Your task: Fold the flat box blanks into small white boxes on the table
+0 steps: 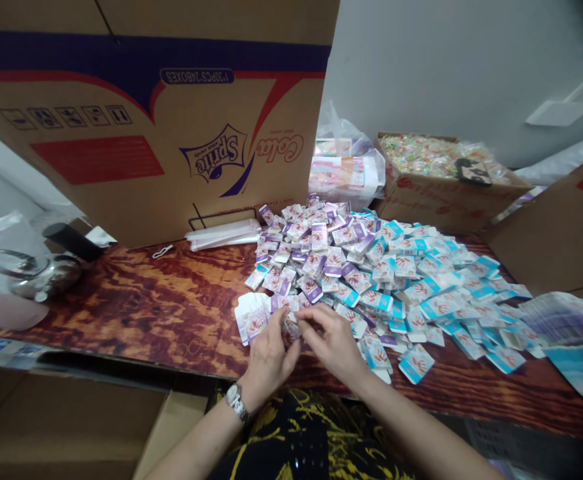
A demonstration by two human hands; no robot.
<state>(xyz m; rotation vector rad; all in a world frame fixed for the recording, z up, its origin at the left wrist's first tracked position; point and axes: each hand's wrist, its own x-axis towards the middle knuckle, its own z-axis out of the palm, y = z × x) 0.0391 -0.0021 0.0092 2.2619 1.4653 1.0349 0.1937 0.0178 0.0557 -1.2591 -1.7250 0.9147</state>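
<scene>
Near front edge of table point(141, 307), your left hand point(270, 343) holds small carton point(290, 327), fingers curled round it; your right hand point(330, 339) meets carton, fingertips drawn narrow at its edge, cannot tell whether gripping; white-purple cartons point(252, 319) lie just beside your left hand; heap of purple and blue cartons point(371, 267) spreads beyond and rightward; big cardboard box point(121, 157) stands behind, leftward.

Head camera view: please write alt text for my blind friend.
A left hand and right hand meet at a small, partly hidden printed box, before a heap of purple and blue boxes on a reddish-brown table. A large cardboard carton stands behind.
</scene>
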